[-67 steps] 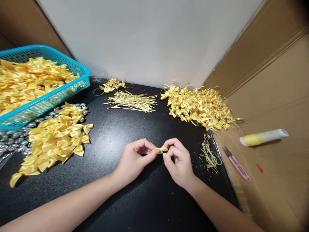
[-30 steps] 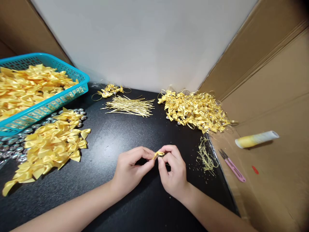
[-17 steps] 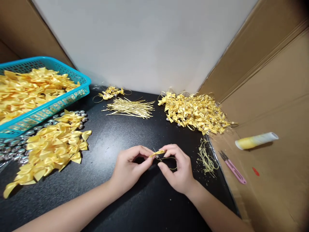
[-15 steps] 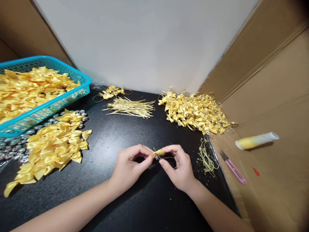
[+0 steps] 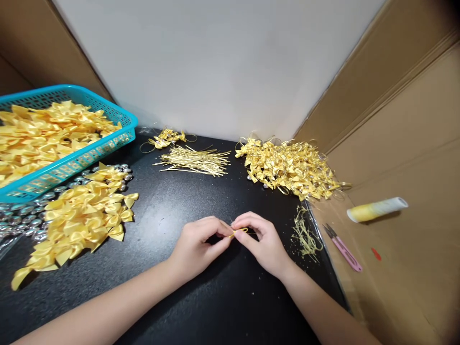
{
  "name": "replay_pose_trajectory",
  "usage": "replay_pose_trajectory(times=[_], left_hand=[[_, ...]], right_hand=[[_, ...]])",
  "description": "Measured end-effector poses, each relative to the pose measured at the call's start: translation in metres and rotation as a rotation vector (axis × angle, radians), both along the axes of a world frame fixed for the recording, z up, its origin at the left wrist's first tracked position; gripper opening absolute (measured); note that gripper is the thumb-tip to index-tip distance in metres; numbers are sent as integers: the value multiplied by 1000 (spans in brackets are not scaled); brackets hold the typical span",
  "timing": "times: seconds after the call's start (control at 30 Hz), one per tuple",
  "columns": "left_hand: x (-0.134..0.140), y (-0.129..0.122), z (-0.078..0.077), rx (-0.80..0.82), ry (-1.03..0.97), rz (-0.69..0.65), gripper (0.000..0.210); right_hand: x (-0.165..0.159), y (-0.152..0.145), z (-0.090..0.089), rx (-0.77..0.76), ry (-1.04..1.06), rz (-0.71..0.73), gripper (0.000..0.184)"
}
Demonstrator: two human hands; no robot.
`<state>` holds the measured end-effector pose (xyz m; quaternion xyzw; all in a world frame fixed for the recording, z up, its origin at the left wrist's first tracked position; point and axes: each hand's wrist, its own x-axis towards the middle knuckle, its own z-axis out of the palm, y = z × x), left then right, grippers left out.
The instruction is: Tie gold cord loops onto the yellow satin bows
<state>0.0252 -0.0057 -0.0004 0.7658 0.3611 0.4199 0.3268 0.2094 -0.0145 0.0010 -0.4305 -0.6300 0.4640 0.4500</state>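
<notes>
My left hand (image 5: 203,244) and my right hand (image 5: 262,242) meet over the black table. Between their fingertips is a small yellow ribbon bow (image 5: 240,231), mostly covered by the fingers. The left thumb and fingers pinch its left end, while the right thumb and fingers close on the other side. A thin gold cord loops out by the right fingers. Any bead on the bow is hidden. Cut gold cords (image 5: 196,160) lie beyond the hands. Loose yellow bows (image 5: 84,211) are heaped to the left.
A turquoise basket (image 5: 124,136) of bows stands at the left, with silvery beads (image 5: 27,220) below it. Finished-looking bows with loops (image 5: 291,167) are piled back right. Cord scraps (image 5: 306,235), pink thread snips (image 5: 345,249) and a yellow-white tube (image 5: 377,210) lie right. Cardboard walls flank the table.
My hands have drawn closer together, and the right fingers have closed over the bow. The bow has turned and shows less; the bead seen beneath it is now covered.
</notes>
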Motion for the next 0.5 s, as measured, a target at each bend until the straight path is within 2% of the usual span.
replay_pose_trajectory(times=[0.13,0.23,0.3,0.4,0.5], left_hand=[[-2,10,2,145,40,-40,9],[-5,20,3,139,105,-51,12],[-7,26,2,65,166,-17,14],[-10,32,0,-75,240,25,15],[-10,36,-1,-184,257,27,17]], right_hand=[[-6,4,2,-38,23,-43,8],[-7,12,14,-57,141,-142,13],[-2,20,32,-67,295,-222,18],[17,36,72,-52,485,-266,22],[46,51,114,65,541,-361,19]])
